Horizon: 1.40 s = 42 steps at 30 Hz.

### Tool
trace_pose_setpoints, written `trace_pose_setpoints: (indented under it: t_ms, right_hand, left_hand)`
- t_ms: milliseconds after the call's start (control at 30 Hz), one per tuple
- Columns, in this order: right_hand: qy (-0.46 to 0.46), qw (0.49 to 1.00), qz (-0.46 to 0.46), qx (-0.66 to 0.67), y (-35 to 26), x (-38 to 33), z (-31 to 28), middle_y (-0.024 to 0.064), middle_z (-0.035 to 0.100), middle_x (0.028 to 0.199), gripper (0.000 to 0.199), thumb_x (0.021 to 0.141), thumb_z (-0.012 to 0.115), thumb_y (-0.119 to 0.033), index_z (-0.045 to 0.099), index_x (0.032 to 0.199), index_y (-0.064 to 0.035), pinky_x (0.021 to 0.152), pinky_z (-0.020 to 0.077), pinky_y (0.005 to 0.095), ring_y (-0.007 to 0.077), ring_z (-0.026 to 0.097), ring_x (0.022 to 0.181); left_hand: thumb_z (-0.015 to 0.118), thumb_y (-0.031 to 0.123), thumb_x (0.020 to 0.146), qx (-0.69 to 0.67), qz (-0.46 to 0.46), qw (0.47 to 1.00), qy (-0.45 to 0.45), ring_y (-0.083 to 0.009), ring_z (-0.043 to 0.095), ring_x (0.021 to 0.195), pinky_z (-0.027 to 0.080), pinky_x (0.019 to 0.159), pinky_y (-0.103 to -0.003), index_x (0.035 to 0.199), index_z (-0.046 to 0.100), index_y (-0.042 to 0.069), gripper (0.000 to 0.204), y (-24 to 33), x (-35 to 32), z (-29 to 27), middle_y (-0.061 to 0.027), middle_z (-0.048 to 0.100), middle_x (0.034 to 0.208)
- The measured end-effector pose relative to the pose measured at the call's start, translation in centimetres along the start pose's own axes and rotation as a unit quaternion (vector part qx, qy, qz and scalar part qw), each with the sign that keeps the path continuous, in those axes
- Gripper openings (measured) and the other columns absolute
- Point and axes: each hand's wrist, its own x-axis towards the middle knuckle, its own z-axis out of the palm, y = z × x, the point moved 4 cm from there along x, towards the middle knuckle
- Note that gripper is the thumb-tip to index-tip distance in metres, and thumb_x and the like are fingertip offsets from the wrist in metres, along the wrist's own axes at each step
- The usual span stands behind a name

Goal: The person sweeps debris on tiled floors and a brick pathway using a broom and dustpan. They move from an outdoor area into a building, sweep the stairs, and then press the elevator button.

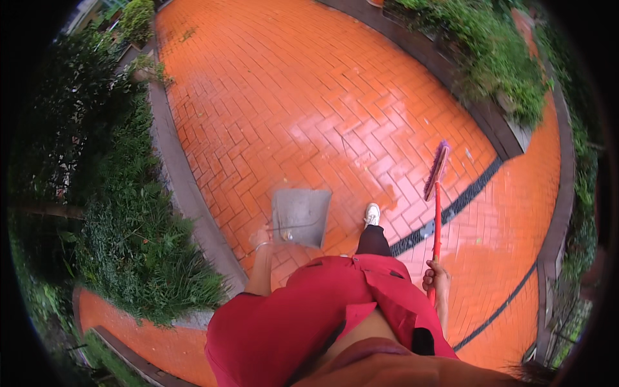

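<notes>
Broom (438, 216) crosses the wide, dark drain strip (469, 196) in view, its head on the strip's far side above glossy orange bricks (258, 116). A grey dustpan (301, 213) stands left of the strip; beside it the left hand (261, 237) is blurred, its grip impossible to tell. Right of the strip's near end, the right hand (438, 277) wraps its fingers around the red handle. A white shoe (372, 214) is just left of the strip. The bricks look wet, so a foot could slip; bristles dragged across the strip could snag. The broom's long axis runs away from the wearer, head outermost, purple bristles facing left.
</notes>
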Motion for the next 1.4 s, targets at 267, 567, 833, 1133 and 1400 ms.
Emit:
trace_pose_setpoints:
  t_ms: [267, 567, 833, 1133, 1400]
  right_hand:
    - [-0.253, 0.953, 0.031, -0.164, -18.6, 13.2, 22.7, -0.0028, 0.043, 0.054, 0.014, 0.083, 0.055, -0.020, 0.051, 0.084, -0.0065, 0.035, 0.0264, 0.0202, 0.0059, 0.037, 0.040]
    - [-0.476, 0.814, 0.048, -0.329, -29.1, 23.3, 47.3, -0.0012, 0.047, 0.056, 0.016, 0.085, 0.056, -0.021, 0.056, 0.084, -0.0056, 0.040, 0.0302, 0.0209, 0.0060, 0.041, 0.044]
    - [-0.305, 0.914, 0.028, -0.267, -43.2, 36.9, 62.8, -0.0002, 0.047, 0.055, 0.015, 0.083, 0.056, -0.019, 0.056, 0.083, -0.0046, 0.037, 0.0310, 0.0219, 0.0083, 0.041, 0.041]
    - [-0.235, 0.917, 0.018, -0.322, -58.1, 51.9, 85.0, -0.0016, 0.045, 0.054, 0.016, 0.082, 0.057, -0.022, 0.052, 0.080, -0.0065, 0.032, 0.0307, 0.0215, 0.0064, 0.040, 0.039]
    - [-0.477, 0.784, 0.039, -0.394, -63.9, 56.6, 115.3, -0.0004, 0.050, 0.061, 0.010, 0.082, 0.058, -0.014, 0.057, 0.086, -0.0045, 0.043, 0.0324, 0.0183, 0.0046, 0.042, 0.048]
  left_hand:
    - [0.055, 0.002, 0.064, -0.070, -0.029, 0.991, 0.110, -0.0162, 0.044, 0.038, 0.030, 0.032, -0.028, 0.056, 0.049, 0.002, 0.011, 3.9, 3.7, 10.0, -0.0061, 0.044, 0.044]
    - [0.056, 0.002, 0.065, -0.092, -0.058, 0.951, 0.290, -0.0151, 0.040, 0.034, 0.026, 0.030, -0.029, 0.055, 0.049, 0.001, 0.012, 11.0, 13.8, 23.3, -0.0052, 0.043, 0.043]
    - [0.056, 0.002, 0.065, -0.103, -0.107, 0.945, 0.291, -0.0149, 0.040, 0.034, 0.026, 0.030, -0.028, 0.055, 0.049, 0.001, 0.013, 19.6, 28.1, 37.9, -0.0052, 0.043, 0.043]
    - [0.056, 0.002, 0.065, -0.070, -0.112, 0.940, 0.314, -0.0147, 0.039, 0.033, 0.026, 0.030, -0.028, 0.055, 0.048, 0.002, 0.013, 32.1, 43.0, 52.7, -0.0051, 0.043, 0.043]
    - [0.057, 0.002, 0.065, -0.108, -0.107, 0.933, 0.327, -0.0145, 0.039, 0.033, 0.026, 0.030, -0.028, 0.054, 0.048, 0.002, 0.014, 49.9, 57.9, 68.1, -0.0050, 0.043, 0.043]
